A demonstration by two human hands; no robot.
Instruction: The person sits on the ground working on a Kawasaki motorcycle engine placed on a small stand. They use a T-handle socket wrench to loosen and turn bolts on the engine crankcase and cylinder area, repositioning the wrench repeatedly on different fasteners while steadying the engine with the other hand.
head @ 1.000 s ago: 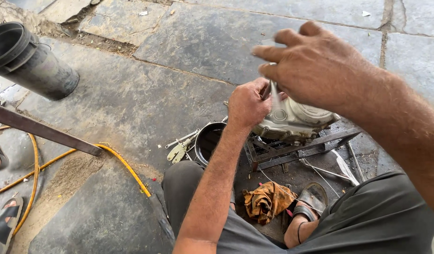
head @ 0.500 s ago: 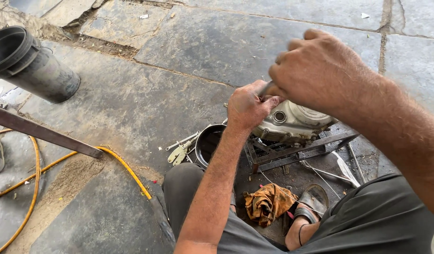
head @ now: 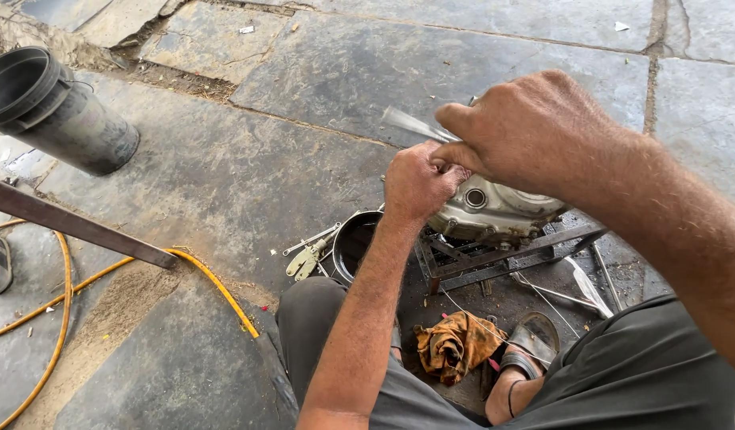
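My left hand (head: 416,182) is a closed fist over the top of a grey metal engine casing (head: 495,212); what it grips is hidden. My right hand (head: 527,131) is just above it, fingers pinched on a thin shiny metal tool (head: 411,123) that sticks out to the left and looks blurred. The casing rests on a dark metal frame stand (head: 503,259) on the stone floor, in front of my knees.
A small dark pot (head: 353,243) and pliers (head: 305,260) lie left of the stand. An orange rag (head: 455,344) and a sandalled foot (head: 527,358) are near my legs. A black plastic pipe (head: 52,111), yellow hose (head: 216,291) and rusty bar (head: 72,225) lie at left.
My right hand has dropped from above down onto my left fist, and it now grips the thin metal tool. The view has shifted slightly.
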